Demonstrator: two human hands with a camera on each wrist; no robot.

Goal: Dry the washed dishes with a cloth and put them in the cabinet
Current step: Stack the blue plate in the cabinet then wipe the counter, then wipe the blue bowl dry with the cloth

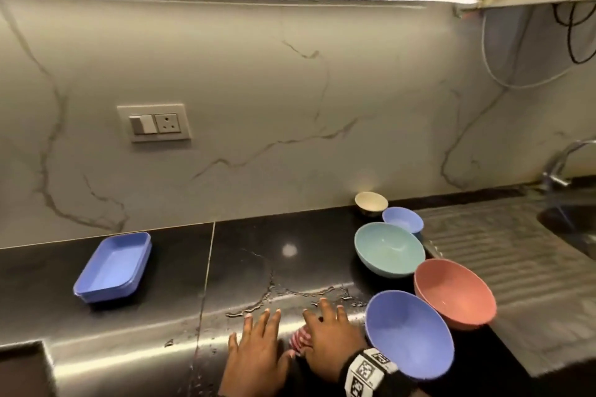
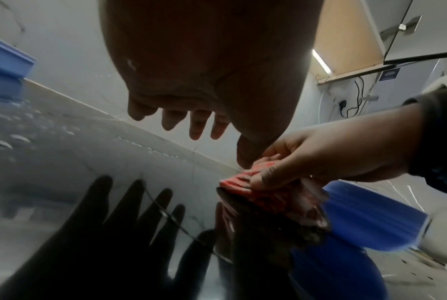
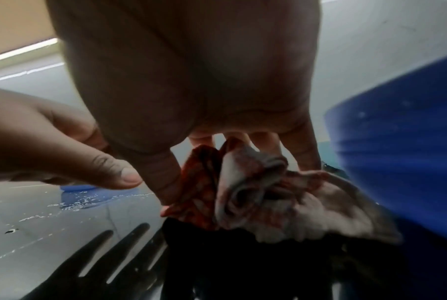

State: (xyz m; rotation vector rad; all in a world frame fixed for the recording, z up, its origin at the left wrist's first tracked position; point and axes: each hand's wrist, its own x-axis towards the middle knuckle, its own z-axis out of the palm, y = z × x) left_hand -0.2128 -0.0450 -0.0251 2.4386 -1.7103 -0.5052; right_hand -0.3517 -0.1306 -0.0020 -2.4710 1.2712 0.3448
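A crumpled red-and-white cloth (image 1: 298,340) lies on the wet black counter (image 1: 258,261) near its front edge. My right hand (image 1: 325,322) covers the cloth (image 3: 256,192) and grips it, thumb and fingers curled down round the bunched fabric. My left hand (image 1: 258,329) hovers just left of it, fingers straight and spread (image 2: 191,123), holding nothing. Right of my right wrist stands a blue bowl (image 1: 409,332). Behind it are a pink bowl (image 1: 454,293), a teal bowl (image 1: 388,248), a small blue bowl (image 1: 403,219) and a cream bowl (image 1: 371,203).
Stacked blue rectangular trays (image 1: 113,267) sit at the left of the counter. Water streaks (image 1: 290,293) run ahead of my hands. A ribbed steel drainboard (image 1: 503,255), sink (image 1: 571,222) and tap (image 1: 558,167) lie to the right. A wall socket (image 1: 154,122) is behind.
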